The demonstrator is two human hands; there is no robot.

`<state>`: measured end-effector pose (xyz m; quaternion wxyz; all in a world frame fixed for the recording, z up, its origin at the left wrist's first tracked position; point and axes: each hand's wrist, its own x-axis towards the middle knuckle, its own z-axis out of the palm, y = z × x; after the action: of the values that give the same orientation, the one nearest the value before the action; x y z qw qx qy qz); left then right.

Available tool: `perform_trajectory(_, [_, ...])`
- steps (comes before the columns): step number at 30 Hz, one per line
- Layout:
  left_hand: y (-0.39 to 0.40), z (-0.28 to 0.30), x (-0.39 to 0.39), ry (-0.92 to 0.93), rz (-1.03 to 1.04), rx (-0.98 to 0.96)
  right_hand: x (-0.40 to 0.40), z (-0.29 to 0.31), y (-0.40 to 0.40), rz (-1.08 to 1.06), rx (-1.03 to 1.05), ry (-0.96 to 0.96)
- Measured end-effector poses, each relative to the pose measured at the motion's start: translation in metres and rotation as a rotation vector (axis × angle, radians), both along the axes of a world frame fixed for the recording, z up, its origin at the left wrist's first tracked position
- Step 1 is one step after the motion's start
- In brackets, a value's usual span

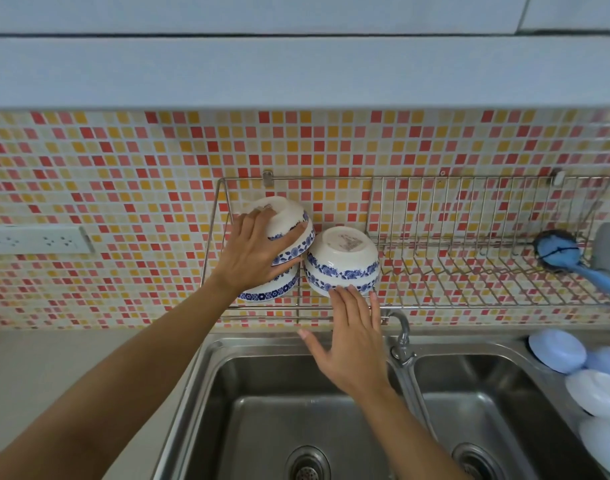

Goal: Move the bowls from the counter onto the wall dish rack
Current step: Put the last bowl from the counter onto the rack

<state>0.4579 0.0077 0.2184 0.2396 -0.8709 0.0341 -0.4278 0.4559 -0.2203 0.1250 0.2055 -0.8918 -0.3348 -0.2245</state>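
Note:
A steel wire dish rack [469,237] hangs on the mosaic wall above the sink. In its left section, white bowls with blue flower bands lie upside down in two stacks. My left hand [251,258] grips the top bowl [286,216] of the left stack, which is tilted over a lower bowl [272,292]. The right stack [343,261] holds two nested bowls. My right hand [352,341] is spread open just below that stack, its fingertips at the lower bowl's rim.
A double steel sink [296,410] lies below the rack, with a tap [402,341] between the basins. Several pale blue and white plates [583,375] lean at the right. A blue brush [570,258] sits in the rack's right end. A wall socket [37,240] is at left.

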Motion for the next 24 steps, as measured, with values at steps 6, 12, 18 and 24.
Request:
perform_trajectory(6, [0.004, 0.001, 0.003, 0.022, -0.020, 0.043, 0.001, 0.000, 0.000, -0.005, -0.014, -0.011])
perform_trajectory(12, [0.019, -0.011, -0.011, 0.101, -0.025, 0.025, 0.001, -0.002, 0.001, -0.017, -0.024, -0.020])
perform_trajectory(18, [0.019, -0.014, -0.018, 0.287, 0.012, -0.023, 0.001, -0.003, 0.000, -0.025, -0.030, -0.035])
perform_trajectory(24, [0.015, -0.015, -0.022, 0.341, 0.079, -0.143, 0.000, -0.001, 0.001, -0.039, -0.050, -0.024])
